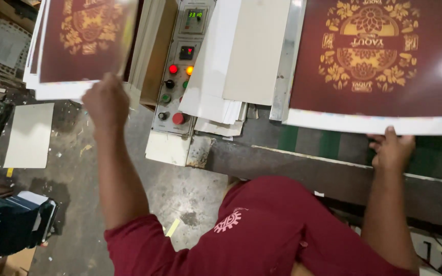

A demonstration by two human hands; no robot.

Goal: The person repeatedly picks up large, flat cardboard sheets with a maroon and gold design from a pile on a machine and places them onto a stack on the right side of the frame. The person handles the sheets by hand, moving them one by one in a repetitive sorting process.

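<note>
Maroon printed sheets with gold ornament are what both our hands work with. Our left hand reaches up to 11 o'clock and touches the lower edge of the left stack of sheets; its fingers hide behind the paper, so we cannot tell if the grip is pinching a sheet or only pressing on it. Our right hand, at 3 o'clock, holds the white lower margin of the right sheet, thumb on top and fingers curled under it, a pinching grip. This sheet lies on the machine desk, beside the metal guide. Between the hands stand the control panel and plain white boards. We judge the work is in the middle: one sheet is placed, many remain in the left stack.
</note>
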